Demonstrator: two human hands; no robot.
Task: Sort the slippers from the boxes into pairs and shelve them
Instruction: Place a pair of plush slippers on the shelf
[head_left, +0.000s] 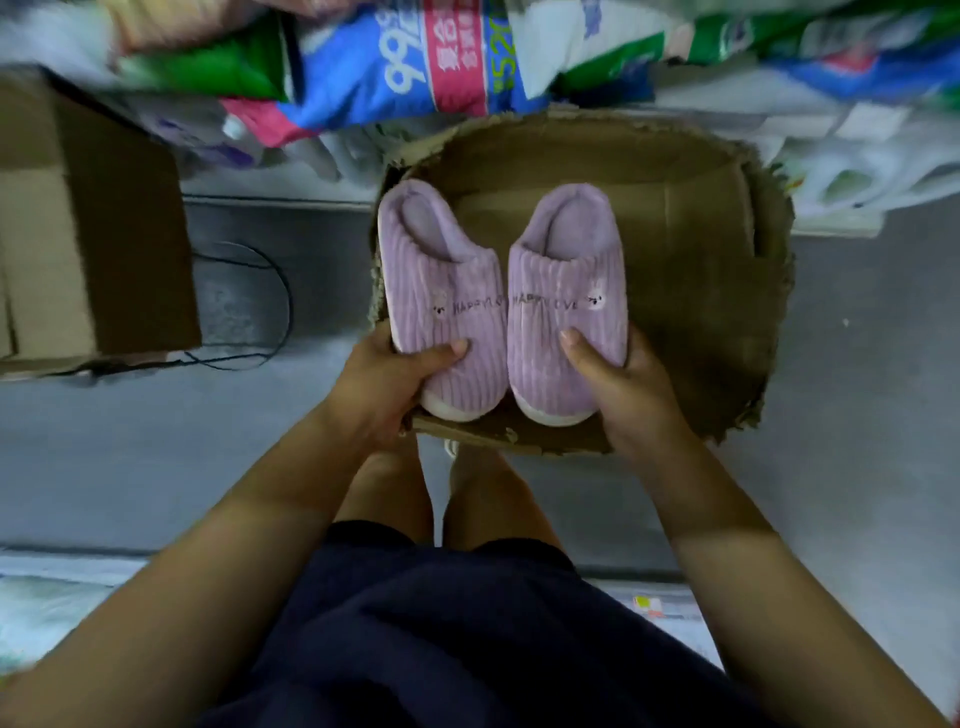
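Note:
Two matching purple corduroy slippers with white soles and small rabbit motifs are held side by side over an open cardboard box (727, 291). My left hand (395, 384) grips the toe end of the left slipper (441, 280), thumb on top. My right hand (623, 384) grips the toe end of the right slipper (566, 280) the same way. Their heel openings point away from me. The box interior shows only bare cardboard around the slippers.
A second cardboard box (88, 234) stands at the left on the grey floor, with a black cable (270, 291) looped beside it. Colourful plastic packages (415, 57) fill the low shelf beyond the boxes. My legs and dark shorts are below.

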